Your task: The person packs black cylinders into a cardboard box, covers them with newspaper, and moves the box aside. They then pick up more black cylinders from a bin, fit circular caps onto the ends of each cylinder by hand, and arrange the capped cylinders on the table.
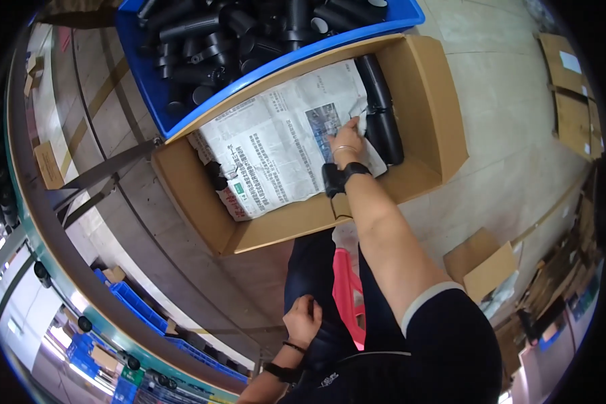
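A printed newspaper sheet (269, 148), greyish white with a dark photo and a small green patch, lies spread inside an open brown cardboard box (444, 114). The sheet is mostly flat, though its right edge is rumpled (whatever lies beneath its middle is hidden). Just beyond that edge, smooth black cylinders (385, 135) lie end to end along the box's right end. Another black piece (215, 175) pokes out at the sheet's left edge, only partly visible.
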A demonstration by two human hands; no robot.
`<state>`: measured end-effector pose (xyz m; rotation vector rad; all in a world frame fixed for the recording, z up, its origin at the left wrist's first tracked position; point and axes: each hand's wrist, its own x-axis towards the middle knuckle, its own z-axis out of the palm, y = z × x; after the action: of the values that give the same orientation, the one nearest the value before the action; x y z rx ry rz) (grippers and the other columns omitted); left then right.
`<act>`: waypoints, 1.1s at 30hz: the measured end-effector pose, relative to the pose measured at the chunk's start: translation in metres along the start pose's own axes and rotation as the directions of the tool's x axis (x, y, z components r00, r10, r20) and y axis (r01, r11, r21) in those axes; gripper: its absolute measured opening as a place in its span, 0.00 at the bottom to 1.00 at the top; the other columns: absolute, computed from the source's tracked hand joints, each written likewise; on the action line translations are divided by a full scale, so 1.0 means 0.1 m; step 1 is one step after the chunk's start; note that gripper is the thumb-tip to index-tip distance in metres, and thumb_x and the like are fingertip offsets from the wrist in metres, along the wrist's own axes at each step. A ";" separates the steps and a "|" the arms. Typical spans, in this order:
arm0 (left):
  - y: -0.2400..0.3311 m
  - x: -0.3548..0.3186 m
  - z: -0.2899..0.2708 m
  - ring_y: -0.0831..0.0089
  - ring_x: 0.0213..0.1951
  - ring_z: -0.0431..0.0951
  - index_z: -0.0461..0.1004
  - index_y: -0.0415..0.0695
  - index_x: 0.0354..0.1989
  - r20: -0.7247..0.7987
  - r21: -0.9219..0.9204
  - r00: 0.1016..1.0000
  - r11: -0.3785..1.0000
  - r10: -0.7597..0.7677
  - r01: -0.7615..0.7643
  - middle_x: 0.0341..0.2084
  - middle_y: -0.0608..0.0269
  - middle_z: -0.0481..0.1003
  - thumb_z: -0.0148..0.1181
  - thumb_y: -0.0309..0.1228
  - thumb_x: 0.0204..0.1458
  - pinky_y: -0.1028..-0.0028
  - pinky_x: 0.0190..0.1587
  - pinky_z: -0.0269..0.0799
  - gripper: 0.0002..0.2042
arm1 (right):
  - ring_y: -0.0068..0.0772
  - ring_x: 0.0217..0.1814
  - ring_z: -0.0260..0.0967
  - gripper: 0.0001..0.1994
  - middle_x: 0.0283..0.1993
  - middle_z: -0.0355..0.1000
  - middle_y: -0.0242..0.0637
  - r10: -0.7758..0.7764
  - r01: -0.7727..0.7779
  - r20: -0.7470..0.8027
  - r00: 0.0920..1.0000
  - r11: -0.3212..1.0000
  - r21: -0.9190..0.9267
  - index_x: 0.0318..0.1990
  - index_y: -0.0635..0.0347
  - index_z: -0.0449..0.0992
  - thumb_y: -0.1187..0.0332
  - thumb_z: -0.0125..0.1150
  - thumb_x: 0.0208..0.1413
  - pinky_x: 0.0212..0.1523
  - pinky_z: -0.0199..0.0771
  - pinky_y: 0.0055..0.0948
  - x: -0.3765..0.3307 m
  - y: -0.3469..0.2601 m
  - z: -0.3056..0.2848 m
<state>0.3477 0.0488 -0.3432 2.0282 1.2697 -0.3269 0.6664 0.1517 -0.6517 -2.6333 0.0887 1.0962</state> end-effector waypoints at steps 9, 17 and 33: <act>-0.27 -0.23 -0.55 0.53 0.30 0.78 0.74 0.47 0.33 0.175 0.025 0.978 0.993 0.110 -0.116 0.29 0.56 0.77 0.57 0.31 0.48 0.59 0.32 0.74 0.06 | 0.47 0.46 0.73 0.20 0.42 0.75 0.46 -0.545 0.672 -0.469 0.695 0.724 0.156 0.44 0.66 0.75 0.67 0.63 0.41 0.48 0.71 0.37 -1.02 0.56 -0.94; -0.84 -0.52 -1.57 0.49 0.35 0.78 0.75 0.45 0.36 0.447 -0.273 0.814 0.923 0.371 -0.271 0.30 0.49 0.78 0.54 0.36 0.51 0.56 0.38 0.74 0.09 | 0.31 0.47 0.70 0.27 0.47 0.71 0.40 -0.349 0.545 -0.477 0.806 0.753 0.368 0.57 0.65 0.67 0.74 0.63 0.46 0.48 0.71 0.31 -4.34 0.27 -2.52; -0.21 0.88 -2.09 0.56 0.37 0.81 0.81 0.45 0.34 0.816 0.557 0.533 -0.057 0.224 -0.828 0.32 0.53 0.80 0.53 0.36 0.49 0.60 0.37 0.76 0.12 | 0.48 0.50 0.72 0.24 0.49 0.74 0.52 0.396 0.213 -0.754 0.524 0.796 0.566 0.57 0.61 0.68 0.69 0.60 0.51 0.53 0.70 0.39 -5.71 4.87 -4.42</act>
<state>0.3411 0.2562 -0.2509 2.9049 -0.5742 -1.4007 0.4835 -0.4704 -0.0704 -2.2633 0.6815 -0.3455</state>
